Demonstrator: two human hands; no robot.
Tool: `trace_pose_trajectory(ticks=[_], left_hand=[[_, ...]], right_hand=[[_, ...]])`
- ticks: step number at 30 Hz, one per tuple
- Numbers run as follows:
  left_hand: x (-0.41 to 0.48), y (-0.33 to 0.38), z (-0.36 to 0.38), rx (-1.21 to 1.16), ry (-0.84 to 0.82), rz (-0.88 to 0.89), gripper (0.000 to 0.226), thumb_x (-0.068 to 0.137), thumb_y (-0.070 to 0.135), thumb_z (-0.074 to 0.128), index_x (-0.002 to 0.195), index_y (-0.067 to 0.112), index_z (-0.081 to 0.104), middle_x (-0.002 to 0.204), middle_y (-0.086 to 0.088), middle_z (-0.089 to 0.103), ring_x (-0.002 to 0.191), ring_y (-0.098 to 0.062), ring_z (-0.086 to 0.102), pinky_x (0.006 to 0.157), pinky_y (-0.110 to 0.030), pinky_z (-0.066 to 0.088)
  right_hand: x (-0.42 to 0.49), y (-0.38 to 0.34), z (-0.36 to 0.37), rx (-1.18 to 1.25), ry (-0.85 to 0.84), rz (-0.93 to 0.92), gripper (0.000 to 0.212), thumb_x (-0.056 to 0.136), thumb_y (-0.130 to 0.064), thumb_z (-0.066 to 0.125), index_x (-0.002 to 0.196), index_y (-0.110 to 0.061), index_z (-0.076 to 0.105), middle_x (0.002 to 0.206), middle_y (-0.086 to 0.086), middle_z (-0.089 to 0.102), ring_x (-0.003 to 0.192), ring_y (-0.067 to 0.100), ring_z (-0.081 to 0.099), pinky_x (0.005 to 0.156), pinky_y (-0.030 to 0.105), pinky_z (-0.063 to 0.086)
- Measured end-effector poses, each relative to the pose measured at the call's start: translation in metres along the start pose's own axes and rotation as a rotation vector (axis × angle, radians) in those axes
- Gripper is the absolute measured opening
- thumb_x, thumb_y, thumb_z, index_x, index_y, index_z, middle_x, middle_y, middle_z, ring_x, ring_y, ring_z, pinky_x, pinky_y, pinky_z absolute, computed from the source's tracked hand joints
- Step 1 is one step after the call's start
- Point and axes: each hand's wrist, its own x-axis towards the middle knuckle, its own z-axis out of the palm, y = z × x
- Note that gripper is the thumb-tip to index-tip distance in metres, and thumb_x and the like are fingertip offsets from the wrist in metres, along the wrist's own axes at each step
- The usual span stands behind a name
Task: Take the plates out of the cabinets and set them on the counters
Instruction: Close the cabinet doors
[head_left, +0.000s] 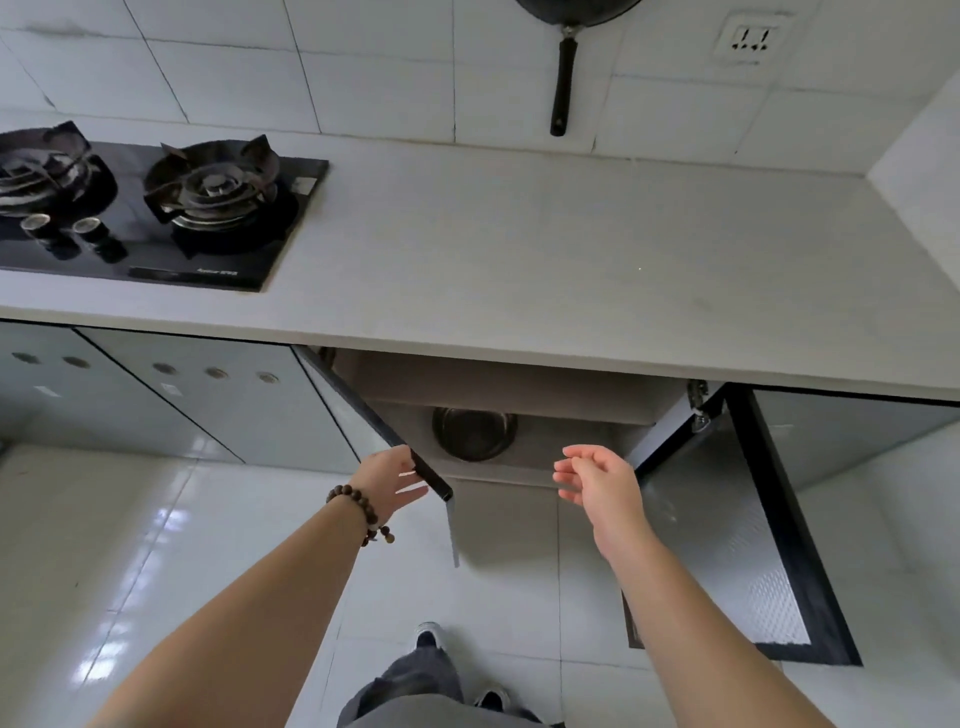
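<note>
Gripping the edge of the left cabinet door (423, 470), the left hand (387, 480) has its fingers curled around the dark frame, while the right hand (597, 480) hangs free in front of the open cabinet (519, 395), fingers loosely spread and holding nothing. Both doors stand swung outward under the counter (519, 249); inside, only a metal pot (474, 434) shows on the shelf, and no plates can be made out

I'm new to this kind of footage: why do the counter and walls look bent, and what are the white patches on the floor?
Head view: the wide-angle lens bows the counter edge and tile lines; the white patches are glare on the glossy floor; inside the open cabinet it is shadowed, so the round metal vessel looks dim.
</note>
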Motion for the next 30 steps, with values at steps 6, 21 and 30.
trace_pose_trajectory(ticks=[6,21,30], left_hand=[[0.023,0.023,0.046,-0.094,-0.097,0.033,0.037,0.098,0.009,0.04,0.133,0.0,0.044,0.133,-0.02,0.052,0.122,-0.032,0.053,0.099,-0.047,0.047],[0.04,0.039,0.104,0.053,-0.078,0.19,0.024,0.099,0.02,0.049,0.119,0.008,0.056,0.118,-0.013,0.063,0.108,-0.026,0.062,0.089,-0.038,0.053],[0.012,0.021,0.188,0.172,-0.231,0.273,0.012,0.093,0.014,0.056,0.094,0.008,0.066,0.093,-0.012,0.069,0.097,-0.027,0.067,0.088,-0.039,0.055]], right_hand=[[0.024,-0.011,-0.014,0.02,0.042,-0.005,0.023,0.095,-0.006,0.045,0.095,-0.014,0.067,0.093,0.009,0.071,0.087,0.021,0.07,0.082,0.038,0.059],[0.058,-0.023,-0.022,0.091,0.126,0.024,0.022,0.095,-0.005,0.045,0.098,-0.012,0.066,0.093,0.009,0.07,0.089,0.023,0.069,0.081,0.039,0.059],[0.053,-0.006,-0.108,0.218,0.324,0.021,0.021,0.094,-0.004,0.046,0.092,-0.014,0.065,0.088,0.009,0.067,0.082,0.022,0.066,0.078,0.036,0.057]])
